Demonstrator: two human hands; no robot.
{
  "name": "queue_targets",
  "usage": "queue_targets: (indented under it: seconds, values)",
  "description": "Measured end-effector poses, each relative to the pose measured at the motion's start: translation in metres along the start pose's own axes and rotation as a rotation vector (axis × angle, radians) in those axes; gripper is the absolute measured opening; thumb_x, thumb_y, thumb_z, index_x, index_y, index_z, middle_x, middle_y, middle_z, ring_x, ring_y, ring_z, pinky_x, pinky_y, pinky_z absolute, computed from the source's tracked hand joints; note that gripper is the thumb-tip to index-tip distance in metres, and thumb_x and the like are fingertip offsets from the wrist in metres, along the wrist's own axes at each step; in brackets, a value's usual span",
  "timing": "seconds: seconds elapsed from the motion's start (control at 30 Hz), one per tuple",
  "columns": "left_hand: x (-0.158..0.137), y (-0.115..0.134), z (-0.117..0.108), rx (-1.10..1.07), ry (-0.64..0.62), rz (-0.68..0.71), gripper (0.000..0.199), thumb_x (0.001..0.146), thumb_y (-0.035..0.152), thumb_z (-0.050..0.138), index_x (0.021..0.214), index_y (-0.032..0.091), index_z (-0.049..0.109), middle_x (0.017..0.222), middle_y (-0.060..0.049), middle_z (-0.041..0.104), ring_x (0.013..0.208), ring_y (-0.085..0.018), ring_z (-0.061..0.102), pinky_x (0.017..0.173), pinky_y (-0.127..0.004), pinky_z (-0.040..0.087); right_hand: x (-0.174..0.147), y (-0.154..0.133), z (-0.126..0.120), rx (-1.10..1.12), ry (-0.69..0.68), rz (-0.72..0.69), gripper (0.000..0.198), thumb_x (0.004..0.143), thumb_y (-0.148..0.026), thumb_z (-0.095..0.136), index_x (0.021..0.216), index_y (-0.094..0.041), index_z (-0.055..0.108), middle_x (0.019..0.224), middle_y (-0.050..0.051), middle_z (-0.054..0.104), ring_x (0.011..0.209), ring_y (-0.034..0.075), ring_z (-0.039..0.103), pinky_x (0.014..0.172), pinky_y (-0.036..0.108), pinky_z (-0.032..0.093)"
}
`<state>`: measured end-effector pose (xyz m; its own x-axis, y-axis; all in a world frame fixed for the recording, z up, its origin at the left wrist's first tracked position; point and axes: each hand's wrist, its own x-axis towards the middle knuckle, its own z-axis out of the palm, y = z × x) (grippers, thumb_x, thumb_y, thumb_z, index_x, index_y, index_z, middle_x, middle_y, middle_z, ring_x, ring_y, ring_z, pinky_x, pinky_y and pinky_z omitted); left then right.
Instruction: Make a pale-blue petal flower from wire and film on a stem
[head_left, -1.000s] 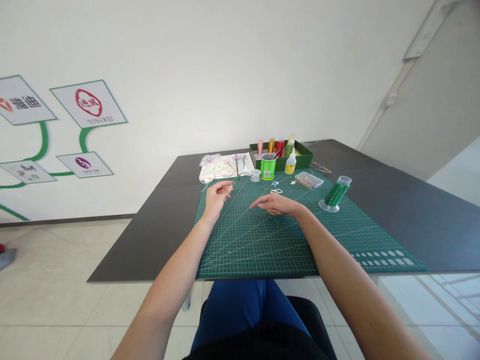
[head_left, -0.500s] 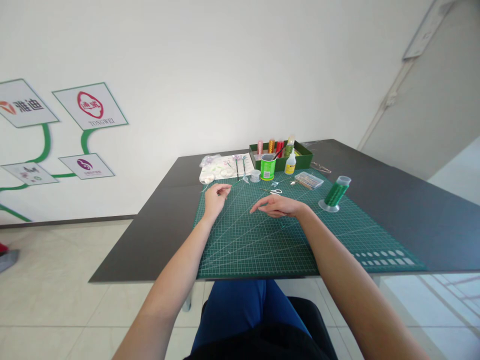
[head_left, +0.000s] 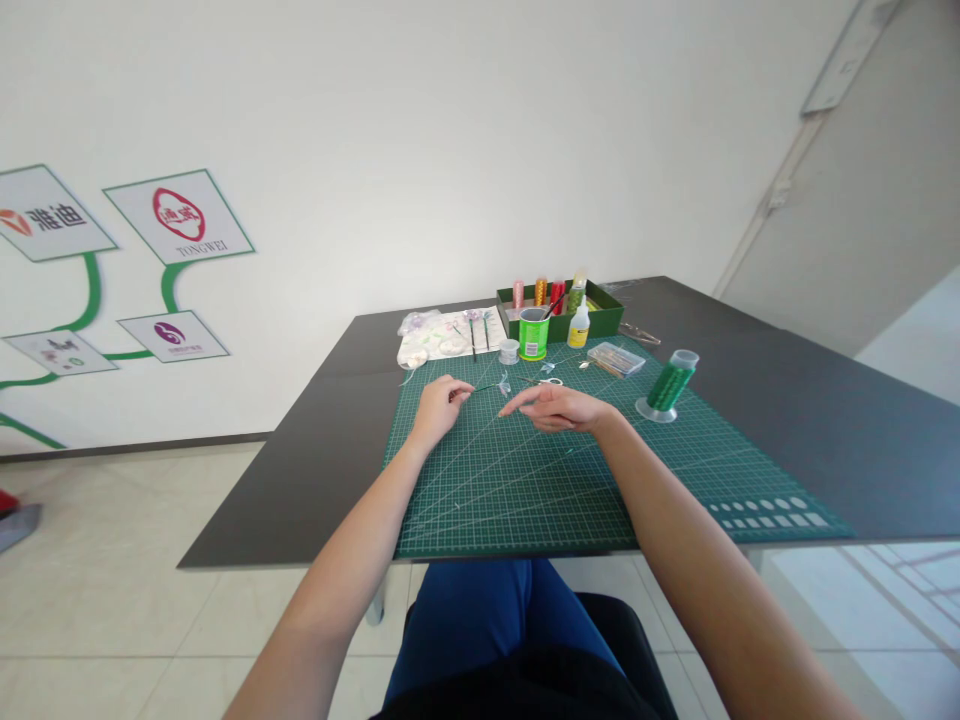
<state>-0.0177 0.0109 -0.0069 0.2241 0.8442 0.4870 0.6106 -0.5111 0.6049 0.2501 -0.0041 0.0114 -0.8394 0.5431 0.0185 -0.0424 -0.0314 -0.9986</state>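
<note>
My left hand [head_left: 441, 408] is closed, thumb and fingers pinching a thin dark green stem. At the stem's right end is a small pale-blue flower [head_left: 504, 384], just above the fingertip of my right hand [head_left: 559, 408]. My right hand hovers palm down over the green cutting mat [head_left: 510, 490]. Its index finger stretches out to the left and its other fingers bend loosely; no held thing shows in it. White-handled scissors [head_left: 551, 381] lie just behind that hand. A green thread spool [head_left: 671, 385] stands to its right.
Behind the hands are a small white tub [head_left: 508, 351], a green can [head_left: 533, 335], a glue bottle [head_left: 578, 327] and a clear case [head_left: 616, 359]. A green box [head_left: 611, 312] holds several thread spools. Flower stems lie on a white cloth [head_left: 431, 336]. The dark table [head_left: 315, 450] surrounds the mat.
My left hand has moved slightly right and down. The stem with the pale-blue flower now shows between the hands. My right hand has barely moved.
</note>
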Motion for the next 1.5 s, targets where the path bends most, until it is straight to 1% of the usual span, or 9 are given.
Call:
queue_targets:
  seconds: [0.23, 0.37, 0.53, 0.8, 1.13, 1.3, 1.5]
  values:
    - [-0.002, 0.003, 0.000, 0.027, -0.133, 0.049, 0.016, 0.087, 0.011, 0.068, 0.090, 0.020, 0.080, 0.079, -0.004, 0.067, 0.069, -0.015, 0.058, 0.070, -0.029, 0.044, -0.002, 0.000, -0.002, 0.084, 0.067, -0.056, 0.043, 0.093, -0.032, 0.064, 0.130, -0.009, 0.063, 0.034, -0.014, 0.036, 0.032, 0.005, 0.016, 0.041, 0.023, 0.014]
    - [-0.003, 0.005, 0.002, 0.029, -0.190, 0.092, 0.016, 0.088, 0.012, 0.067, 0.091, 0.021, 0.080, 0.078, -0.004, 0.067, 0.070, -0.015, 0.058, 0.070, -0.028, 0.043, -0.002, 0.000, -0.002, 0.087, 0.110, -0.082, 0.047, 0.094, -0.030, 0.062, 0.136, -0.010, 0.059, 0.035, -0.014, 0.035, 0.033, 0.006, 0.016, 0.042, 0.024, 0.015]
    - [-0.003, 0.007, 0.003, 0.027, -0.258, 0.108, 0.018, 0.087, 0.010, 0.067, 0.091, 0.021, 0.080, 0.079, -0.003, 0.067, 0.069, -0.014, 0.058, 0.069, -0.028, 0.043, -0.003, -0.001, -0.001, 0.094, 0.171, -0.108, 0.053, 0.094, -0.029, 0.061, 0.143, -0.010, 0.054, 0.036, -0.015, 0.033, 0.035, 0.006, 0.015, 0.043, 0.024, 0.016]
    - [-0.003, 0.011, 0.003, -0.027, -0.305, 0.115, 0.018, 0.085, 0.009, 0.067, 0.090, 0.020, 0.080, 0.079, -0.004, 0.067, 0.070, -0.014, 0.059, 0.070, -0.027, 0.044, -0.003, -0.003, -0.001, 0.108, 0.246, -0.116, 0.056, 0.094, -0.028, 0.060, 0.147, -0.010, 0.050, 0.036, -0.015, 0.031, 0.035, 0.007, 0.013, 0.043, 0.023, 0.016]
    - [-0.005, 0.017, 0.004, -0.217, -0.373, 0.106, 0.011, 0.087, 0.018, 0.069, 0.090, 0.019, 0.080, 0.081, -0.005, 0.070, 0.067, -0.014, 0.058, 0.067, -0.026, 0.045, 0.000, 0.000, -0.005, 0.142, 0.291, -0.133, 0.056, 0.095, -0.028, 0.060, 0.147, -0.011, 0.048, 0.037, -0.015, 0.031, 0.034, 0.006, 0.013, 0.040, 0.021, 0.015]
    - [-0.005, 0.019, 0.004, -0.255, -0.396, 0.075, 0.011, 0.086, 0.017, 0.069, 0.090, 0.017, 0.079, 0.081, -0.004, 0.069, 0.062, -0.011, 0.057, 0.065, -0.025, 0.045, 0.000, -0.001, -0.004, 0.150, 0.316, -0.123, 0.059, 0.094, -0.028, 0.061, 0.148, -0.010, 0.048, 0.036, -0.015, 0.031, 0.034, 0.007, 0.013, 0.039, 0.021, 0.013]
    - [-0.006, 0.022, 0.003, -0.293, -0.422, 0.036, 0.012, 0.087, 0.016, 0.068, 0.090, 0.015, 0.079, 0.082, -0.003, 0.068, 0.061, -0.009, 0.058, 0.064, -0.023, 0.045, 0.000, -0.001, -0.005, 0.179, 0.307, -0.130, 0.058, 0.094, -0.026, 0.062, 0.147, -0.009, 0.048, 0.036, -0.015, 0.032, 0.035, 0.006, 0.012, 0.039, 0.020, 0.013]
